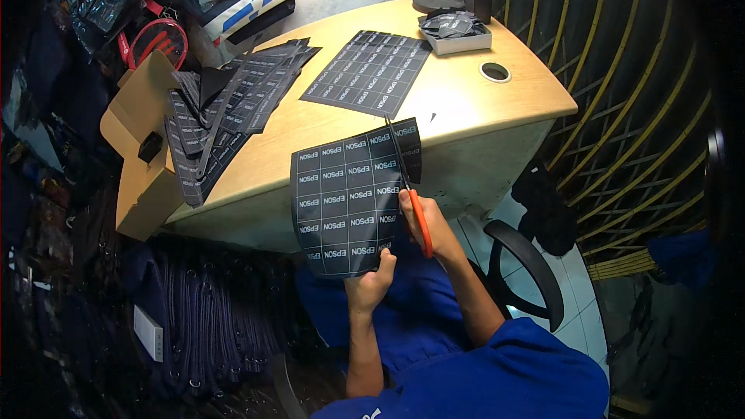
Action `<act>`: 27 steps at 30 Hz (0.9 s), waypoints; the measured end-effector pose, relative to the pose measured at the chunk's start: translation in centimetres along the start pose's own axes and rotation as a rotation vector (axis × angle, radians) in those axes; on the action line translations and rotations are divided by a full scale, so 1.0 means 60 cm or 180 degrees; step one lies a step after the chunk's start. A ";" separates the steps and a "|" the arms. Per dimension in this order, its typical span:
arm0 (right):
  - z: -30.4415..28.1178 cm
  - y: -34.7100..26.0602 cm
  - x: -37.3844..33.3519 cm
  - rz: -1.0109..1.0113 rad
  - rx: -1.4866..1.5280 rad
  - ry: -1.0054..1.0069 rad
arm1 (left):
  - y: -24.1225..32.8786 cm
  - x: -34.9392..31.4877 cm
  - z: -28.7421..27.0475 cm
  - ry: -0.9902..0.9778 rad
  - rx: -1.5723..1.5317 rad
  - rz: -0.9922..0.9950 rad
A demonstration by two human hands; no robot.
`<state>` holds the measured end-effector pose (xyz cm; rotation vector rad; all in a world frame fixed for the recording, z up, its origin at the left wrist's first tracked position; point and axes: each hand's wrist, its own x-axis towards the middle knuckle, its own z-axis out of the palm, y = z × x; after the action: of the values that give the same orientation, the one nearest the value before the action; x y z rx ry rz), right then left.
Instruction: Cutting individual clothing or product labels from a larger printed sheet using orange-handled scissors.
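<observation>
Scissors with orange handles and slim dark blades (421,223) sit in my right hand (438,228), fingers closed around the handles. Their long axis runs away from my body, leaning slightly left, with the tips at the far edge of the dark grey rectangular sheet with a pale printed grid (337,194). Whether the blades are parted I cannot tell.

Sheet location: in front of the near edge of the pale wood-topped desk (497,101), directly left of the blades. My left hand (370,287) pinches its near edge, thumb on top, close to the right corner. The sheet's longer side appears to run away from me, nearly parallel with the scissors.

Governing relation, in my judgement: blade line against grid line along the sheet's right side. My right hand is nearer that side's middle, my left its near end. A narrow dark printed strip (409,140) shows right of the blades.
</observation>
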<state>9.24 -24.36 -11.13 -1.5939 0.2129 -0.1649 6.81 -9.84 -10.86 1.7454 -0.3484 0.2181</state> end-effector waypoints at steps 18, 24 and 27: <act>-0.015 -0.018 -0.006 0.0160 -0.0386 0.0024 | -0.008 -0.002 -0.004 -0.0105 0.0051 -0.0233; -0.011 -0.018 -0.008 0.0221 -0.0240 0.0029 | -0.003 -0.002 -0.002 -0.0124 -0.0199 -0.0312; -0.013 -0.013 -0.007 0.0151 -0.0227 0.0054 | 0.013 -0.004 -0.005 -0.0244 -0.0056 -0.0301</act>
<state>8.69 -25.01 -10.33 -1.6575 0.2720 -0.1353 6.33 -9.68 -10.18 1.7513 -0.3215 0.0799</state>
